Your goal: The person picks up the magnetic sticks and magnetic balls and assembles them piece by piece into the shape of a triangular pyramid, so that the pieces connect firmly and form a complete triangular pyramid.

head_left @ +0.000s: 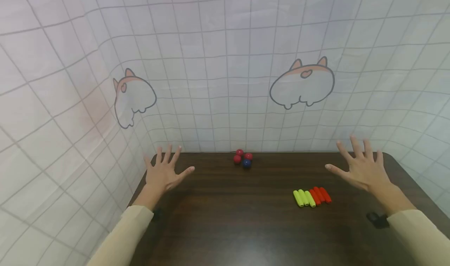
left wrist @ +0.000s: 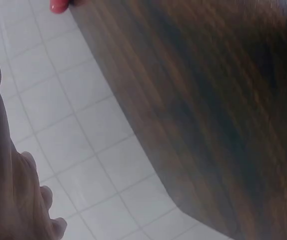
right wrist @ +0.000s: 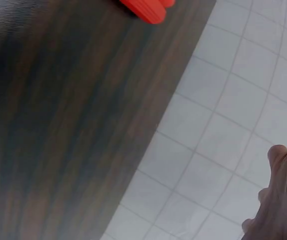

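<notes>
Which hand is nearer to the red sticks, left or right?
Right. The right hand is a little to the right of the red sticks, not touching them; the left hand is much farther off to their left.

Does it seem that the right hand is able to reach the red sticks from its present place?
Probably yes: the right hand is empty, and the yellow sticks lie past the red sticks, leaving the near side free.
</notes>
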`<state>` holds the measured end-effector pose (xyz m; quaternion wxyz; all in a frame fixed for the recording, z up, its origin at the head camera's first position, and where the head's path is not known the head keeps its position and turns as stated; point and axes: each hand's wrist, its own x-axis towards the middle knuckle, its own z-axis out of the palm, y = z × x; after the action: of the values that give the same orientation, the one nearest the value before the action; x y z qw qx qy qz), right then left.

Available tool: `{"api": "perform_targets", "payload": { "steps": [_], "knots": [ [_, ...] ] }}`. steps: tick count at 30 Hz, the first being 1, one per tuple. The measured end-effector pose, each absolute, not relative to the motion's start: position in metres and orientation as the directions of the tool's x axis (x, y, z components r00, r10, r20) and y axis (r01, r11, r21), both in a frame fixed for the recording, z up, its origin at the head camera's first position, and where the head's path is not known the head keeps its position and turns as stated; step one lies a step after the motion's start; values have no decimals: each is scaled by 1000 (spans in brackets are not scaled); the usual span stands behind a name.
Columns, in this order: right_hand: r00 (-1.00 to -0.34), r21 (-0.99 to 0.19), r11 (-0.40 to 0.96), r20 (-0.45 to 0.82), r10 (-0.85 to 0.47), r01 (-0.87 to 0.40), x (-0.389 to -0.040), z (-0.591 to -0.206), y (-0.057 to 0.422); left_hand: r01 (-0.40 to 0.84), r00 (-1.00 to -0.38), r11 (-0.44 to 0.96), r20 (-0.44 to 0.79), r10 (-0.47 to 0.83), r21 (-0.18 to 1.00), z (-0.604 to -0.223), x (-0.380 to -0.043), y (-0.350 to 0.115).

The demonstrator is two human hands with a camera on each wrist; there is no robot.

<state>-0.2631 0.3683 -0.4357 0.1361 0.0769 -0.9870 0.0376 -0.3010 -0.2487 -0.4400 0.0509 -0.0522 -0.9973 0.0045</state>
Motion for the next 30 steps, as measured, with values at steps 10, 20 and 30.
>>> {"api": "perform_targets", "payload": {
  "steps": [10, 20, 30],
  "knots": [
    [-958, -84, 983, 252, -136, -162, -240, -457, 370, 127, -986, 992, 110, 124, 22, -467, -285, -238],
    [-961, -143, 975, 243, -132, -170, -216, -477, 360, 121, -988, 989, 106, 111, 88, -488, -259, -222],
    [-976, -236, 962, 194, -93, -139, -198, -497, 346, 136, -989, 978, 79, 125, 155, -494, -238, -192]
  ]
}}
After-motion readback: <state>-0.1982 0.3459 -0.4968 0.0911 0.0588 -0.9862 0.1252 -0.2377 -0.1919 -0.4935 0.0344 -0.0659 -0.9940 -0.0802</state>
